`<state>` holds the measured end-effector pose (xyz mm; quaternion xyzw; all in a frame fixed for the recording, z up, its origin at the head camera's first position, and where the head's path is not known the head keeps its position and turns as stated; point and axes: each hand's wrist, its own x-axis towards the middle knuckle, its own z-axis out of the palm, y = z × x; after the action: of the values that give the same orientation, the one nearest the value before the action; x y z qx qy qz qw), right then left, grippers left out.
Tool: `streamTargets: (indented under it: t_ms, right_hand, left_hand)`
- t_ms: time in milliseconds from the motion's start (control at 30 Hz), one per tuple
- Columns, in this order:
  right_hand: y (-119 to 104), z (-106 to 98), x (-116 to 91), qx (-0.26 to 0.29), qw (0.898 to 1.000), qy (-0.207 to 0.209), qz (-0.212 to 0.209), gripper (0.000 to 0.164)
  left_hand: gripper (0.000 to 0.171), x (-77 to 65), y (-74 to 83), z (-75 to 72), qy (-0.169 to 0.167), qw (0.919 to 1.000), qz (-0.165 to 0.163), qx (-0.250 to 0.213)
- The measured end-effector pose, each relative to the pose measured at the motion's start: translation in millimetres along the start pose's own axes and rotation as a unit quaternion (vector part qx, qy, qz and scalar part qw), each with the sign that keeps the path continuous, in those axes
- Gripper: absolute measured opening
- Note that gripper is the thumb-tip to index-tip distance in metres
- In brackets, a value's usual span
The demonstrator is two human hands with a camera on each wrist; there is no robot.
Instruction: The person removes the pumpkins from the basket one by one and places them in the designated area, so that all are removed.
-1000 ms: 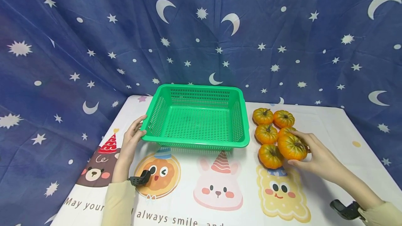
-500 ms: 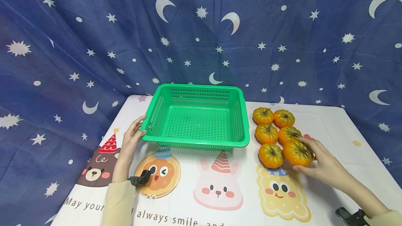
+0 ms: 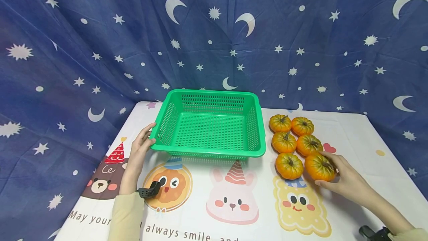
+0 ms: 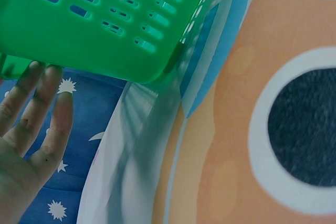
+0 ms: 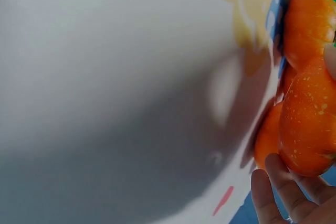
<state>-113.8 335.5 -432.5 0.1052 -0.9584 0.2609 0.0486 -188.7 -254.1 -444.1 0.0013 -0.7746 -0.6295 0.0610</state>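
Note:
My right hand (image 3: 344, 177) holds a small orange pumpkin (image 3: 320, 166), thumb at its near side and fingers at its far right side. This pumpkin is at the front right of several like it, close to another pumpkin (image 3: 289, 166) on its left and one (image 3: 309, 145) behind it. In the right wrist view the held pumpkin (image 5: 310, 121) shows between thumb and fingertips. At the left, fingers and thumb of my left hand (image 3: 138, 151) touch the rim of a green plastic basket (image 3: 207, 152). The left wrist view shows nearly straight fingers against the basket (image 4: 105, 51).
Farther back are more pumpkins, one (image 3: 280, 123) at the left and one (image 3: 302, 126) at the right. A white tablecloth (image 3: 264, 196) with cartoon prints covers the table. Behind it hangs a blue curtain (image 3: 207, 32) with moons and stars.
My right hand has moved the pumpkin right and toward me, off the one behind it, which now shows fully. My left hand and the basket have stayed put.

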Motion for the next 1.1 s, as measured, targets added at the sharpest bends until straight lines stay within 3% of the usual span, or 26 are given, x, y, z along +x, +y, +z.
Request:
streamTargets:
  t_ms: [400,700,1100]
  right_hand:
    - [8.7,8.1,1.6,-0.005,0.999,-0.040,0.037,0.093]
    - [12.7,12.0,3.1,-0.006,0.999,-0.034,0.023,0.093]
    - [11.6,13.7,4.8,-0.004,0.997,-0.061,0.041,0.097]
  left_hand:
    - [0.050,0.4,-1.3,0.1,-0.002,1.0000,0.000,-0.001]
    - [0.050,-0.1,-0.7,0.5,-0.003,1.0000,-0.003,0.000]
    - [0.050,-0.4,0.0,-0.2,-0.004,1.0000,-0.001,-0.004]
